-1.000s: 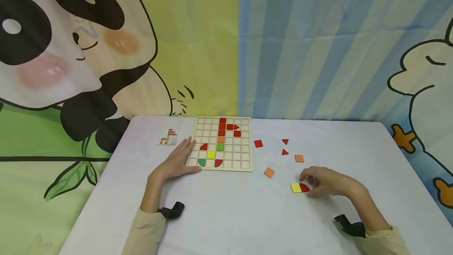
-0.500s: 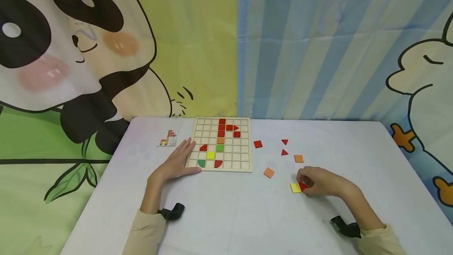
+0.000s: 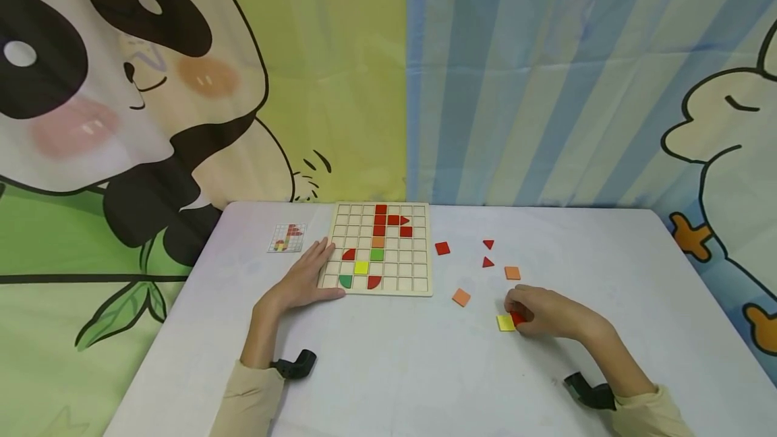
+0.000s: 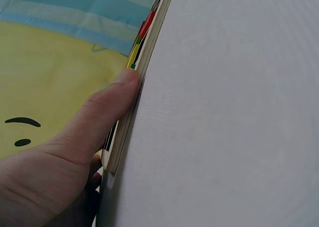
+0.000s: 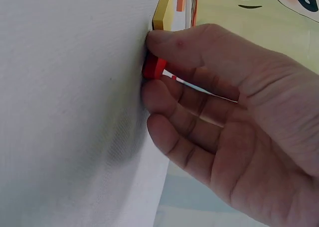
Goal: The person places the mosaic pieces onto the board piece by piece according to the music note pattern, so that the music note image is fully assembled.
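On the table (image 3: 388,369), beside yellow square tile (image 3: 505,323), pinches red tile (image 5: 153,66) in right-hand grip (image 3: 549,313); rests released left-hand grip (image 3: 303,280) against corner of wooden grid board (image 3: 404,268).

One board (image 3: 400,275), one card (image 3: 286,238), seven loose tiles (image 3: 442,248)

The hand (image 5: 249,130) pinches a red piece (image 5: 154,67).

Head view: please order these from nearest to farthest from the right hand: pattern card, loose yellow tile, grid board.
1. Loose yellow tile: just left of the right hand.
2. Grid board: farther left and farther back.
3. Pattern card: left of the board.
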